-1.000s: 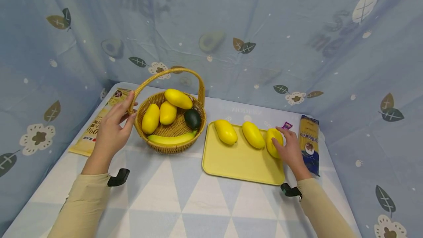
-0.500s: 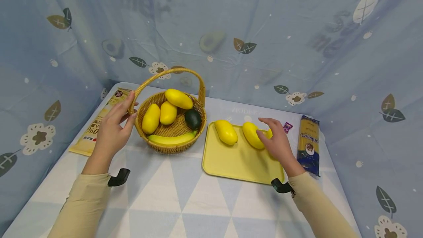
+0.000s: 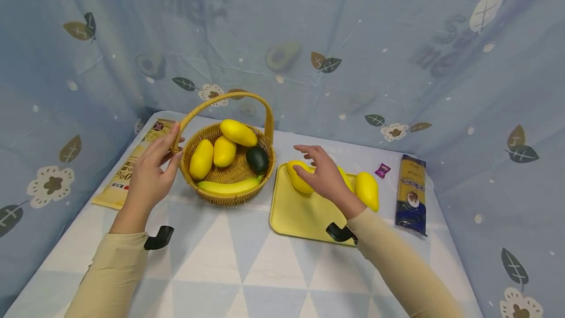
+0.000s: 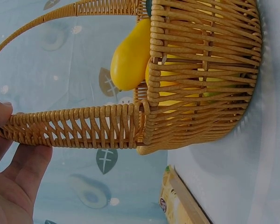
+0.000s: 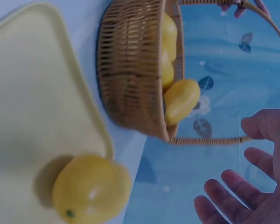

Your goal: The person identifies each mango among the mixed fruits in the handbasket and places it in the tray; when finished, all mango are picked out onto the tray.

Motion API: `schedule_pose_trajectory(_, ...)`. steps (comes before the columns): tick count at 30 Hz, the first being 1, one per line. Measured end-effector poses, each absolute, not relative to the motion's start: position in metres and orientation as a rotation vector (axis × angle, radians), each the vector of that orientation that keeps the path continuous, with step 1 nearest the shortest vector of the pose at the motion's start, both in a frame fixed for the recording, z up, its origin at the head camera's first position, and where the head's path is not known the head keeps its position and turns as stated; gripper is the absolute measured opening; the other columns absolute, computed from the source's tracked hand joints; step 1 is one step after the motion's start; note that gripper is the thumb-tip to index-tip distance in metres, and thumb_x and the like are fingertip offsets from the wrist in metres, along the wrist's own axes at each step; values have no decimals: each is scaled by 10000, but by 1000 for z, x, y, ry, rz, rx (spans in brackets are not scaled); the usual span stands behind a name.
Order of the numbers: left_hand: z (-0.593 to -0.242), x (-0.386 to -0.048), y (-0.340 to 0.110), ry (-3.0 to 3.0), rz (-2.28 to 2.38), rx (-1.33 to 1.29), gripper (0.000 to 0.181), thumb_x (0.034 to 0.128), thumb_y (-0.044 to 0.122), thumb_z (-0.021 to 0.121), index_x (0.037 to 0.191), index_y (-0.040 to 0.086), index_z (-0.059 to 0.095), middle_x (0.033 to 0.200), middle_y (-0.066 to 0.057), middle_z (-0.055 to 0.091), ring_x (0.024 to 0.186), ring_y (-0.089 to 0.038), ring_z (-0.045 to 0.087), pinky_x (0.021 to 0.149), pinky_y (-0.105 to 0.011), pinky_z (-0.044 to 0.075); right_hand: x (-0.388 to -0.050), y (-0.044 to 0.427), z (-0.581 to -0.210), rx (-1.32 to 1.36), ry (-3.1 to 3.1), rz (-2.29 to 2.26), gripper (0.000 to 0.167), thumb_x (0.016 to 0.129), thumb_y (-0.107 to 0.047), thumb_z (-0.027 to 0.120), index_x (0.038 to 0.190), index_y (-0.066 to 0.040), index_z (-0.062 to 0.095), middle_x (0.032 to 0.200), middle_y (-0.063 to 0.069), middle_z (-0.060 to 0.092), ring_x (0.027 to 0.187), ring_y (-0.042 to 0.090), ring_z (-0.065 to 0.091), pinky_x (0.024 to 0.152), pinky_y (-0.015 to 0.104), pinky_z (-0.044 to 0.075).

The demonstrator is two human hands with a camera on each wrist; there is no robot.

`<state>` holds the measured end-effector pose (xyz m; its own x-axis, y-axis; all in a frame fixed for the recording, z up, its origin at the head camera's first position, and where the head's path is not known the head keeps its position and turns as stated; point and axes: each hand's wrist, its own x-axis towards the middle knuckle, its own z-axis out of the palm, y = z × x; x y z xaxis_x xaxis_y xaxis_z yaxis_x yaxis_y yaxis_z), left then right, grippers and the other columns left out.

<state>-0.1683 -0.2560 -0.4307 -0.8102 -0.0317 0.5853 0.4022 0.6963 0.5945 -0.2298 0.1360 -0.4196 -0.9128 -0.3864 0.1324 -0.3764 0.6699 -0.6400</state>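
My left hand (image 3: 154, 168) pinches the side of the tall handle (image 3: 212, 100) of a wicker basket (image 3: 227, 199); thumb and fingers are on either side in the left wrist view. Inside the basket lie three yellow mangoes (image 3: 201, 159), a dark green avocado (image 3: 257, 159) and a banana (image 3: 229, 186). My right hand (image 3: 324, 175) hovers over the yellow tray (image 3: 287, 222), fingers spread and holding nothing. A mango (image 3: 297, 180) lies beneath its fingertips, partly covered. Another mango is mostly hidden behind the hand, and a third mango (image 3: 367, 190) lies at the tray's right edge.
A yellow food packet (image 3: 115, 190) lies left of the basket, partly behind my left hand. Right of the tray are a small purple-wrapped sweet (image 3: 382, 170) and a gold-and-blue packet (image 3: 411, 195). Patterned blue curtains (image 3: 282, 38) enclose the table.
My right hand has left the rightmost mango and moved left across the tray, over the leftmost mango. My left hand stays on the basket handle.
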Motion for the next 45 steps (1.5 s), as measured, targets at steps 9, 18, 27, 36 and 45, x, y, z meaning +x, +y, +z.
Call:
schedule_pose_trajectory(9, -433, -168, -259, -2326, -987, -287, 830, 929, -112, 654, 1582, 319, 378, 1292, -155, 626, 1115, -309, 620, 988, -13, 358, -254, 72, -419, -791, 2778, -1016, 586, 1004, -347, 658, 1525, -153, 472, 1431, 92, 507, 1238, 282, 561, 1009, 417, 523)
schedule_pose_trajectory(18, -433, -168, -258, -2324, -988, -287, 823, 928, -114, 654, 1584, 302, 382, 1287, -165, 623, 1105, -317, 625, 989, -9, 351, -285, 16, -425, -786, 2814, -818, 611, 1007, -386, 640, 1558, -228, 428, 1516, 83, 450, 1355, 270, 469, 1104, 451, 447)
schedule_pose_trajectory(27, -433, -170, -257, -2327, -997, -289, 823, 929, -111, 652, 1581, 314, 385, 1288, -164, 622, 1113, -316, 628, 989, -18, 364, -318, -16, -432, -782, 2837, -682, 665, 998, -385, 657, 1584, -249, 374, 1561, 79, 408, 1415, 263, 410, 1136, 446, 420)
schedule_pose_trajectory(36, -435, -169, -255, -2320, -1009, -307, 814, 925, -112, 658, 1582, 288, 390, 1278, -168, 623, 1086, -310, 646, 992, -46, 392, -333, -28, -438, -757, 2780, -649, 690, 1010, -326, 653, 1609, -282, 312, 1577, 85, 367, 1400, 248, 418, 1125, 399, 432)
schedule_pose_trajectory(45, -433, -170, -257, -2321, -1003, -306, 816, 925, -114, 658, 1581, 291, 392, 1274, -184, 624, 1102, -309, 633, 991, -39, 385, -341, -38, -441, -724, 2796, -631, 639, 1021, -341, 633, 1588, -293, 343, 1522, 86, 447, 1348, 268, 470, 1107, 414, 441)
